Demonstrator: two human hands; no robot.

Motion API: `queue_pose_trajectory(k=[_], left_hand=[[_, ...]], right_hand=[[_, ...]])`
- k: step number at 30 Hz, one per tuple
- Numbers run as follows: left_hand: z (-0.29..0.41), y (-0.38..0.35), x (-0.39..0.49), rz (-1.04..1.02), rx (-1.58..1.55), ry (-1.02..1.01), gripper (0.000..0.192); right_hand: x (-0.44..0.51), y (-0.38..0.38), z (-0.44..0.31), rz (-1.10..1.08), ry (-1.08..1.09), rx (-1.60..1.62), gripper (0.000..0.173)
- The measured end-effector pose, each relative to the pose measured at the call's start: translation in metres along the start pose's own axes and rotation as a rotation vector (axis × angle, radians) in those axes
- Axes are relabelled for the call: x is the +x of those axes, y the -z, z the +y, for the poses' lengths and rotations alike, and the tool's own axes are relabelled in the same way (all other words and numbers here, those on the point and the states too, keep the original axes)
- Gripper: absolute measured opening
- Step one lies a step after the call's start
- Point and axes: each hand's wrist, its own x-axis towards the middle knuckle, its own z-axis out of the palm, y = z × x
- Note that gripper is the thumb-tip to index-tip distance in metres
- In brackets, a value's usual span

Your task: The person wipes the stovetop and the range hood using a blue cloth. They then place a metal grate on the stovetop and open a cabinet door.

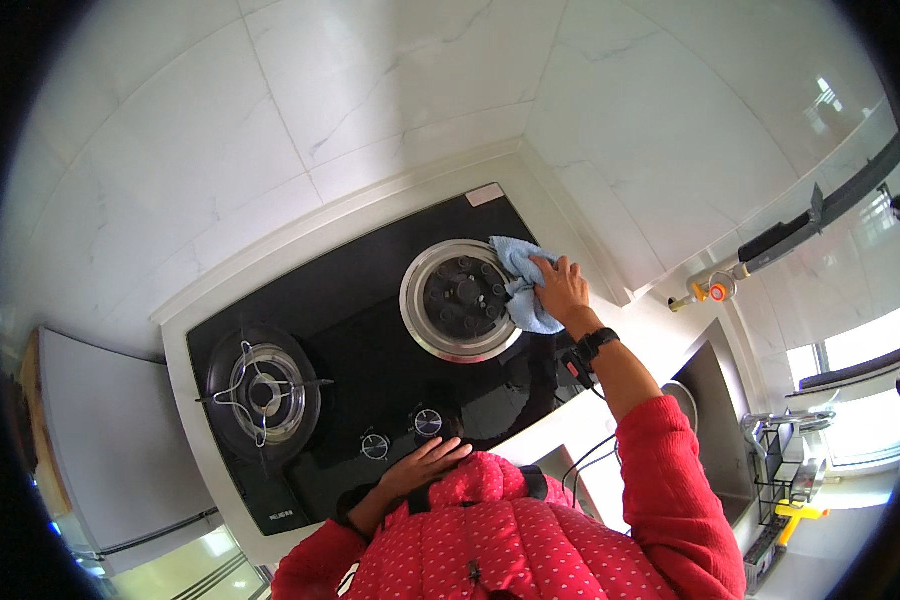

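My right hand [565, 288] grips a light blue cloth [529, 304], bunched against the right rim of a round metal burner [412, 324]. That burner has no pan support on it, and its dark centre shows several small round bumps. Near the front edge of the black glass gas hob [360, 337], my left hand [433, 461] lies flat with nothing in it, just below the two control knobs. The left burner [266, 391] carries a wire pan support [229, 394].
Tiled walls [435, 82] rise behind and to the right. A gas valve [716, 291] on a pipe sticks out at the right. Further right are a metal sink [712, 390], a faucet [787, 420] and a yellow-handled tool [795, 516]. A grey refrigerator [120, 435] stands left.
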Motion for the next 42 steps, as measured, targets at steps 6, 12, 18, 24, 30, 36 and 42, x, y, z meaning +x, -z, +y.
queue_pose_trajectory(k=[6, 12, 18, 24, 30, 36, 42], left_hand=[[0.0, -0.005, -0.001, 0.086, -0.038, -0.023, 0.057], [0.002, -0.004, -0.002, 0.078, -0.244, -0.009, 0.052], [0.001, 0.001, -0.002, 0.144, -0.396, 0.012, 0.047], [0.003, -0.004, -0.001, 0.218, -0.362, 0.018, 0.041], [0.0, -0.019, -0.002, 0.089, -0.304, -0.035, 0.044], [0.003, -0.03, -0.002, 0.234, -0.249, -0.014, 0.047], [0.004, -0.028, -0.003, 0.251, -0.191, 0.003, 0.047]], right_hand=[[-0.056, 0.002, 0.003, 0.016, 0.004, -0.015, 0.06], [-0.112, 0.009, -0.009, -0.007, 0.053, -0.007, 0.062], [-0.162, 0.017, -0.035, -0.07, 0.228, -0.005, 0.063], [-0.171, 0.019, -0.071, -0.146, 0.424, 0.027, 0.063], [-0.145, 0.007, -0.121, -0.156, 0.562, 0.027, 0.064], [-0.104, -0.01, -0.175, -0.165, 0.606, 0.019, 0.063], [-0.082, -0.02, -0.218, -0.187, 0.576, 0.032, 0.064]])
